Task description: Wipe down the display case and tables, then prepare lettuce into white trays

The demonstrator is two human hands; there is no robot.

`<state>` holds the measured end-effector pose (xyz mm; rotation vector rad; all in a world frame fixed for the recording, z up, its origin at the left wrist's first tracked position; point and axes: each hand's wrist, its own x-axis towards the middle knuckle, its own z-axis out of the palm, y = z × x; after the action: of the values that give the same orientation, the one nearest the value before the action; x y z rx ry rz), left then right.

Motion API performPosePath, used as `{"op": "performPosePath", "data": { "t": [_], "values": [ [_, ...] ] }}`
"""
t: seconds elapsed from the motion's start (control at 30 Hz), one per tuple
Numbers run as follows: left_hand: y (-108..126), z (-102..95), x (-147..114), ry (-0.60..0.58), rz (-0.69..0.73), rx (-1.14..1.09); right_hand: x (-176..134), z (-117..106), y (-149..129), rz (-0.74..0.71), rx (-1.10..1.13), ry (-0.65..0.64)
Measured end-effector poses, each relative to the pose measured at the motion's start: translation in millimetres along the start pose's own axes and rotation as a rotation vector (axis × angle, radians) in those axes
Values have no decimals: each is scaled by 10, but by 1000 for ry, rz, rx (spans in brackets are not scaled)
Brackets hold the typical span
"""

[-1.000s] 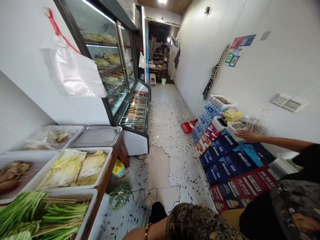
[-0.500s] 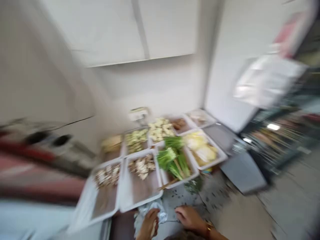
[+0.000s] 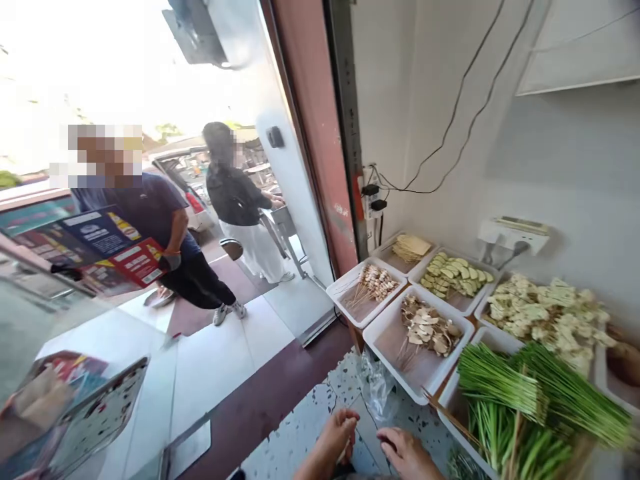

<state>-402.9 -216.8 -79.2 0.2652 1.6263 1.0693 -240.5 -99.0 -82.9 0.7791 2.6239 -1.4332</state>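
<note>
A crumpled clear plastic bag (image 3: 377, 383) hangs just below the near edge of the white rectangular plastic tray of brown mushroom skewers (image 3: 384, 333). On this side of that tray, over the speckled floor (image 3: 300, 407), the left hand (image 3: 340, 430) has its fingers curled, gripping what, if anything, I can't tell; the right hand (image 3: 403, 450) has them loosely bent, apparently empty. I'd keep both clear of that tray's rim. I count two hands, one bag, at least six other trays (image 3: 335, 291) around it, two people (image 3: 150, 207) well left of it.

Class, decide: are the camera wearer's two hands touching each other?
No, floor shows between the left hand and the right hand.
</note>
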Motion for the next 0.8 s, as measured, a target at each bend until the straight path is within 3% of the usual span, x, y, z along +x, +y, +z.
{"op": "performPosePath", "data": {
  "t": [0.1, 0.23, 0.4, 0.57, 0.8],
  "values": [
    [-92, -87, -60, 103, 16, -63, 64, 71, -10, -30, -28, -40],
    [-168, -231, -8, 137, 0, -114, 112, 113, 3, -15, -13, -91],
    [-159, -415, 216, 91, -25, -127, 168, 157, 78, 96, -3, -50],
    [-66, -641, 437, 30, -56, -100, 334, 271, 171, 266, 152, 41],
    [-53, -1028, 742, -24, -96, -38, 615, 415, 463, 527, 245, 147]
  ]
}}
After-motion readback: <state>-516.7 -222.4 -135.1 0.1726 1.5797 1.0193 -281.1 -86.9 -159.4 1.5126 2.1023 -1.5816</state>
